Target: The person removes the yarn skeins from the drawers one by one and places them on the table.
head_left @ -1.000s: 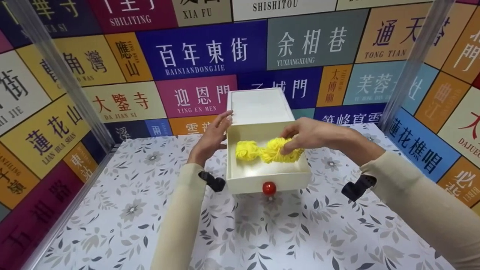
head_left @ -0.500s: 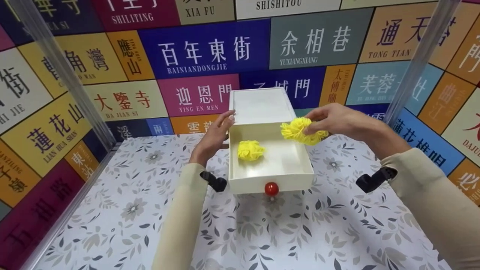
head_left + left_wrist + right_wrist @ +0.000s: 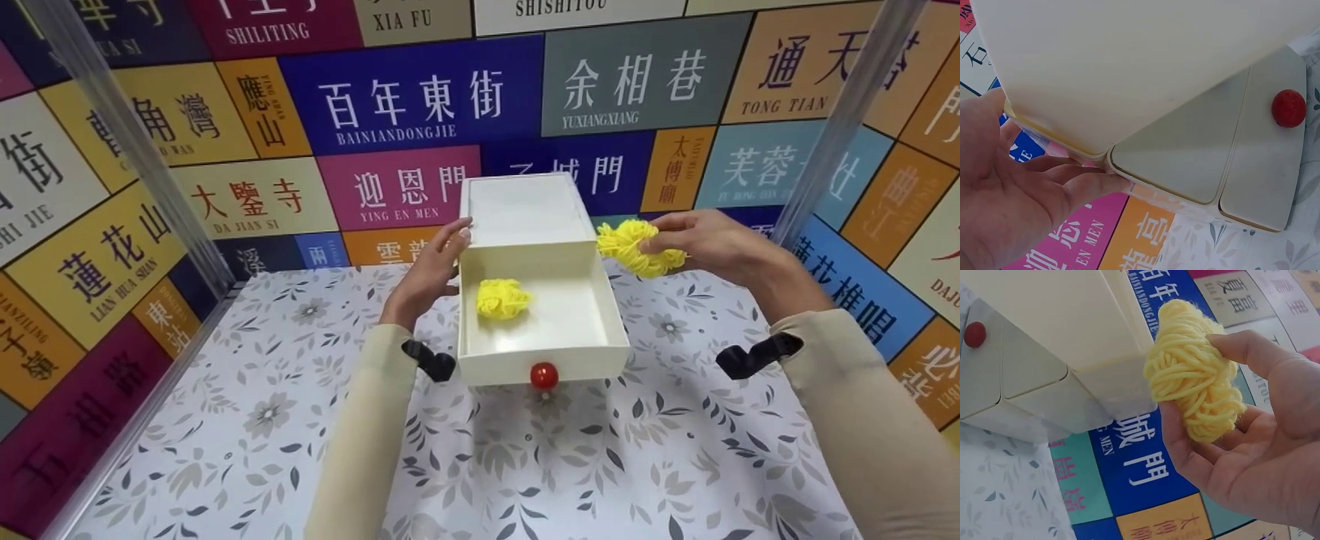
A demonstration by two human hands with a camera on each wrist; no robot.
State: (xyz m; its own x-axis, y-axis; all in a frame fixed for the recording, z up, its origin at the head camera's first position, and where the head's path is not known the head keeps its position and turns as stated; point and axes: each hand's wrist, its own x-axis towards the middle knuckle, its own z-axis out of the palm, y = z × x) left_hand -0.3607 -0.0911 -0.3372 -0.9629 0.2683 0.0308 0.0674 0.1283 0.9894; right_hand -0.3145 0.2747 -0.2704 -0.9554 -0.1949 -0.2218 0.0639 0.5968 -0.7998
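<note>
A skein of yellow yarn is in my right hand, up beside the right side of the small white drawer cabinet. In the right wrist view my thumb and fingers pinch the yarn from both sides. The cabinet's top drawer is pulled out, and a second bundle of yellow yarn lies at its left. My left hand rests against the cabinet's left side, its fingers fairly straight along the wall in the left wrist view.
A round red knob sits on the drawer front. Below it, another red knob shows on a lower front. The cabinet stands on a table with a leaf-patterned cloth, before a wall of coloured sign panels.
My right hand has lifted one yarn skein out of the drawer and carried it right, past the cabinet's side. The other bundle stays inside. My left hand keeps its place.
</note>
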